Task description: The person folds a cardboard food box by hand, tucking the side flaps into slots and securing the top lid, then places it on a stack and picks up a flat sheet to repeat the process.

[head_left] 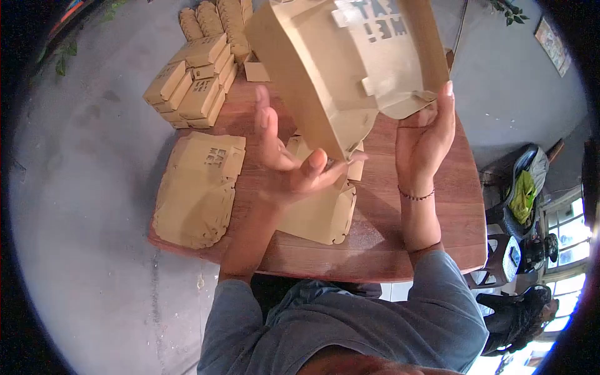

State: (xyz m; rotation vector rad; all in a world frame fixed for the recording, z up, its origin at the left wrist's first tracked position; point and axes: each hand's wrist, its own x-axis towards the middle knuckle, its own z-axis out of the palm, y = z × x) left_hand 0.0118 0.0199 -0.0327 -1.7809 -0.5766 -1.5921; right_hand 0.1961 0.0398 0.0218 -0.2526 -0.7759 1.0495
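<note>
A partly folded brown cardboard box point(325, 69) is held up above the table, with its open inside facing me and "EAT ME!" cut into or printed on one panel. My right hand point(427, 134) grips its lower right edge, thumb up along the side and the other fingers behind it. At the box's lower left corner, my left hand point(297, 162) has its fingers spread, and the fingertips by the corner seem to touch it. Beneath that hand lies a flat cardboard blank point(322, 215), partly covered. Another flat stack of blanks point(197, 190) with "EAT ME!" rests to the left.
Folded boxes point(197, 97) are piled at the table's back left, near rows of nested cardboard pieces point(231, 25). The wooden table point(450, 219) has a curved edge. A chair point(500, 259) and a person point(515, 319) in dark clothes are off to the right.
</note>
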